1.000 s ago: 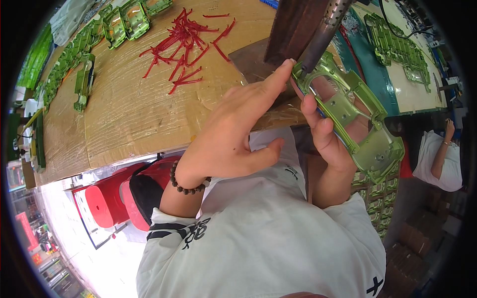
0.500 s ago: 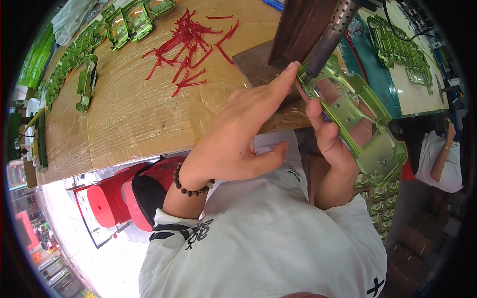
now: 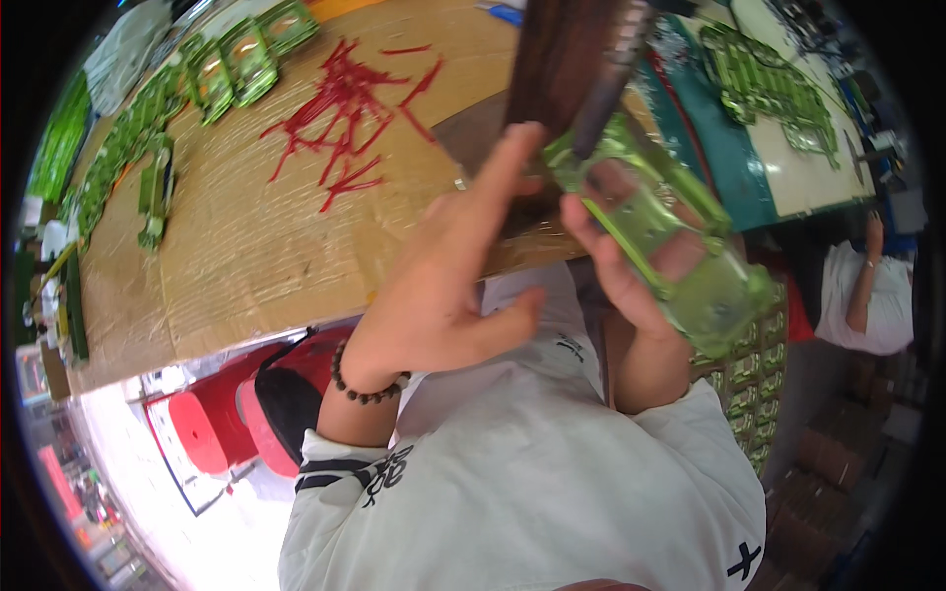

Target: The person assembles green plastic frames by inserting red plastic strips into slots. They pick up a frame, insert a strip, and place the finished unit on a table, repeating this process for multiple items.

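My right hand [image 3: 631,291] grips a long green plastic frame [image 3: 705,281] with large openings, fingers along its near edge and part of the hand behind it. The frame slants from upper left to lower right, its upper end close under the tip of a dark metal tube [image 3: 599,113]. Whether the tube touches it, I cannot tell. My left hand [image 3: 439,266], a beaded bracelet on its wrist, is blurred but plainly open. Its thumb is spread, and the fingers point up just left of the frame's upper end, holding nothing.
A rusty metal post [image 3: 557,69] rises behind the frame. Thin red strips [image 3: 345,108] lie heaped on the cardboard-covered table [image 3: 236,227]. Rows of green frames [image 3: 118,163] line its left side; more [image 3: 769,89] lie at right. Another person [image 3: 867,295] stands far right.
My left fingertips have come away from the frame's upper end. The right hand still holds the frame, its broad face now turned more toward me. The whole view has shifted a little.
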A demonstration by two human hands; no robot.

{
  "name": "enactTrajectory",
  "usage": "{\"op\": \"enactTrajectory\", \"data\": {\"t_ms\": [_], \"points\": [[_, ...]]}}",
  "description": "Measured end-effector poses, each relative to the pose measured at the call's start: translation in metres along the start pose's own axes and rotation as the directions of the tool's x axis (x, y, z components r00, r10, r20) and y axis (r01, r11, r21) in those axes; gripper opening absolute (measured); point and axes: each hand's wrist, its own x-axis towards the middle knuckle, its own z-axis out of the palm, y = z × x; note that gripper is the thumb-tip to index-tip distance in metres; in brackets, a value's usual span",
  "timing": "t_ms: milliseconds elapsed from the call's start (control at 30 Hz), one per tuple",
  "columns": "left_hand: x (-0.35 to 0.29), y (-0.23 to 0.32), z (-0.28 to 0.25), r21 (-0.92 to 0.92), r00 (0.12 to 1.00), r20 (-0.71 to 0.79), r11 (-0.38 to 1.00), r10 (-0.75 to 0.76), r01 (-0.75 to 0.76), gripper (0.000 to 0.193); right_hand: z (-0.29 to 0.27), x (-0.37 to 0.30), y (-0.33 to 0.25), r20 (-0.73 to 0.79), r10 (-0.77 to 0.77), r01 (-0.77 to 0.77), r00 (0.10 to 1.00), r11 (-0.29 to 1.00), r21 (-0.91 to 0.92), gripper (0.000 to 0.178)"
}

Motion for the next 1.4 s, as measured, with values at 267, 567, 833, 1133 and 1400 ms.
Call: {"op": "enactTrajectory", "data": {"t_ms": [267, 567, 833, 1133, 1400], "points": [[-0.01, -0.011, -0.002, -0.468, 0.872, -0.486, 0.859, -0.053, -0.208, 0.073, 0.018, -0.053, -0.001, -0.266, -0.309, 0.27, 0.913, 0.947, -0.173, 0.062], [-0.011, -0.005, 0.002, -0.436, 0.806, -0.588, 0.868, -0.074, -0.238, 0.071, 0.065, -0.072, -0.168, 0.191, -0.953, -0.077, 0.237, -0.214, -0.974, 0.027], [-0.01, -0.005, 0.003, -0.407, 0.819, -0.571, 0.887, -0.059, -0.219, 0.068, 0.093, -0.071, -0.261, 0.367, -0.747, -0.802, 0.554, -0.597, -0.005, 0.035], [-0.012, -0.011, 0.001, -0.4, 0.853, -0.521, 0.882, 0.003, -0.248, 0.063, 0.107, -0.103, -0.316, 0.342, -0.923, -0.982, 0.174, -0.19, -0.012, 0.05], [-0.013, -0.011, 0.001, -0.39, 0.856, -0.518, 0.886, 0.014, -0.251, 0.06, 0.113, -0.164, -0.341, 0.332, -0.842, -0.887, 0.425, -0.461, -0.035, 0.021]]}}
